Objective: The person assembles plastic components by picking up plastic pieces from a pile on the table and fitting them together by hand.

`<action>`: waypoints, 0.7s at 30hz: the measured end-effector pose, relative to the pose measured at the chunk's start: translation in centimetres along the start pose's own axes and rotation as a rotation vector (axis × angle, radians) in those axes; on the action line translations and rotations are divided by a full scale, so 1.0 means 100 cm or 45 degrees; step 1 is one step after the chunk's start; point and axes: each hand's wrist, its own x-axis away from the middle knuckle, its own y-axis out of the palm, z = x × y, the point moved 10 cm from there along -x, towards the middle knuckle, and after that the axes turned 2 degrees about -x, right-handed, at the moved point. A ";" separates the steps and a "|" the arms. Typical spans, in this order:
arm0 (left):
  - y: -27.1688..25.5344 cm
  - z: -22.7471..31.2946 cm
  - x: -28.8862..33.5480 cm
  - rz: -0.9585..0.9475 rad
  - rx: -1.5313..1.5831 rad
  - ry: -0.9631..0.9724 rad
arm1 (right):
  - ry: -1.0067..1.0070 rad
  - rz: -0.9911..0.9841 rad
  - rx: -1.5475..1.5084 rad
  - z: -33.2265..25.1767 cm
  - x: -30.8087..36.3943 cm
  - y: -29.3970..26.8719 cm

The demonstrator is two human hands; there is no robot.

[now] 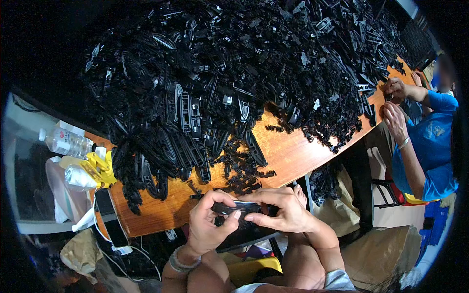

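Between my two hands I hold a glossy black plastic part (237, 208), long and narrow, just off the table's near edge and above my lap. My left hand (211, 219) grips its left end, thumb pressed on the near side. At the other end my right hand (281, 212) pinches it between thumb and fingers. The fingers hide both ends of the part. Beyond my hands, small black clips (239, 168) lie scattered on the wooden table (283, 146). Long black plastic pieces (188, 151) lie side by side behind them.
A large heap of black plastic parts (205, 58) covers most of the table. At the left stand a clear bottle (61, 141) and a yellow plastic object (101, 167), near a phone (103, 215) with a white cable. A co-worker in blue (430, 139) handles something at the right. Brown paper (386, 254) lies below.
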 end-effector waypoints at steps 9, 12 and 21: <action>0.001 0.013 -0.009 -0.124 -0.293 -0.006 | 0.107 -0.124 -0.177 0.014 0.002 0.001; -0.013 0.016 -0.006 -0.110 -0.380 0.067 | -0.077 -0.519 -0.130 0.001 0.008 0.009; -0.007 0.055 -0.056 0.121 -2.116 0.474 | -0.137 0.726 1.184 0.011 -0.026 -0.089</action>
